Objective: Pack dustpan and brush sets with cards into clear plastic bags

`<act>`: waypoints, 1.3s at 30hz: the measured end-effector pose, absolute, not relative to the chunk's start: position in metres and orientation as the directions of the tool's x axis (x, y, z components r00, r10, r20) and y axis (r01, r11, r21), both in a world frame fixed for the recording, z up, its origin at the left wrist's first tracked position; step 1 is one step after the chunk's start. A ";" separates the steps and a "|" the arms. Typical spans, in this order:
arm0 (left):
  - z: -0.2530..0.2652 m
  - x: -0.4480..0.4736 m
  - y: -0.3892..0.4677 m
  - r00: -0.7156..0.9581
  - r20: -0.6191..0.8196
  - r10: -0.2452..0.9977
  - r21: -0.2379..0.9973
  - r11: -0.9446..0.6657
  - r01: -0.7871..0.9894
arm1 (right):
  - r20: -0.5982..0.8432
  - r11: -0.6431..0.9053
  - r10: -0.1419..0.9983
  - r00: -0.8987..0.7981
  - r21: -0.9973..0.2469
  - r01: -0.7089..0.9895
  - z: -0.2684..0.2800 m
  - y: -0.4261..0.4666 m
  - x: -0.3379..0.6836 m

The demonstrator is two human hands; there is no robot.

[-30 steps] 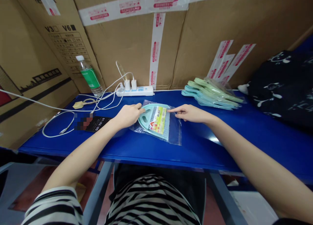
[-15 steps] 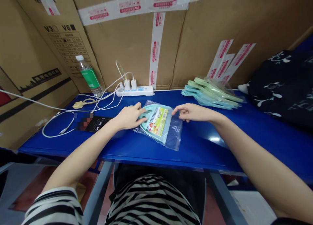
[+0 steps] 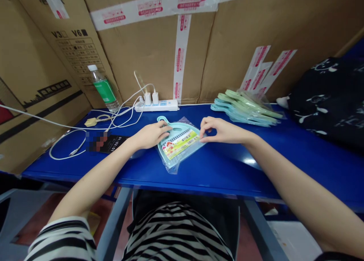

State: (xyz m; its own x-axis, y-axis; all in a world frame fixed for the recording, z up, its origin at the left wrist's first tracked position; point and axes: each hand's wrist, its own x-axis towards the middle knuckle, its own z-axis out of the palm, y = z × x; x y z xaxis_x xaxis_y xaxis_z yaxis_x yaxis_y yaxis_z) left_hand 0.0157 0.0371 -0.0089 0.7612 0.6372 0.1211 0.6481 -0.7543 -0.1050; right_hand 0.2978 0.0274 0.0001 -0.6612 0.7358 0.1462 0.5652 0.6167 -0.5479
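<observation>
A flat, fan-shaped light-blue plastic piece [image 3: 177,130] with a loop handle lies in a clear plastic bag, a yellow printed label [image 3: 182,145] on its front. My left hand [image 3: 150,135] grips its left side just below the loop, thumb and fingers bent over the edge. At the opposite side, my right hand [image 3: 212,130] pinches the bag's right corner between thumb and forefinger. The tips of some left fingers are hidden.
A pile of bagged green and blue plastic pieces [image 3: 247,107] lies at the back right, beside a dark patterned cloth [image 3: 327,102]. Cardboard [image 3: 142,45] walls the blue table [image 3: 227,174]. Leftward are a water bottle [image 3: 104,90], power strip [image 3: 163,105], cables and a phone [image 3: 112,143].
The bagged blue piece has turned, so its loop handle now shows at the upper left. My right hand has closed on the bag's corner; my left hand has shifted slightly.
</observation>
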 end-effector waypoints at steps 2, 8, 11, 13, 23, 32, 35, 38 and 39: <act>-0.010 0.015 0.037 0.771 0.112 0.627 -0.083 -0.767 0.636 | 0.158 0.629 0.721 -0.675 -0.559 0.541 -0.002 0.029 0.296; -0.008 0.018 0.035 0.766 0.182 0.617 -0.095 -0.764 0.638 | -0.020 0.501 0.735 -0.678 -0.659 0.562 -0.005 0.028 0.291; 0.003 0.021 0.028 0.748 0.227 0.624 -0.037 -0.762 0.647 | -0.059 0.460 0.756 -0.652 -0.660 0.593 -0.003 0.025 0.288; 0.011 0.023 0.021 0.783 0.132 0.608 0.099 -0.794 0.600 | -0.095 0.426 0.775 -0.624 -0.650 0.629 0.000 0.022 0.287; 0.014 0.022 0.013 0.882 0.046 0.468 0.220 -0.866 0.448 | -0.280 0.210 0.837 -0.471 -0.630 0.747 0.010 0.014 0.286; 0.005 0.022 0.021 0.833 0.142 0.534 0.218 -0.838 0.500 | -0.068 0.457 0.808 -0.586 -0.556 0.695 0.013 0.014 0.288; 0.005 0.022 0.022 0.831 0.146 0.536 0.223 -0.837 0.501 | -0.063 0.463 0.807 -0.588 -0.551 0.694 0.008 0.017 0.288; 0.003 0.022 0.023 0.830 0.148 0.538 0.214 -0.837 0.504 | -0.055 0.457 0.816 -0.575 -0.546 0.702 0.004 0.019 0.288; 0.002 0.023 0.023 0.827 0.149 0.542 0.213 -0.835 0.508 | -0.050 0.459 0.819 -0.572 -0.541 0.705 0.003 0.020 0.288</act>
State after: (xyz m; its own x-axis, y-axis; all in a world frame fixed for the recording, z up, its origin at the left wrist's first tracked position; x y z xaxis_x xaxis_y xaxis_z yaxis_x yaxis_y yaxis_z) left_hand 0.0225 0.0227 0.0025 0.8273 0.5417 0.1491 0.5082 -0.8346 0.2126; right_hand 0.2878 0.0199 0.0025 -0.5722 0.8186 -0.0501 0.7046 0.4594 -0.5407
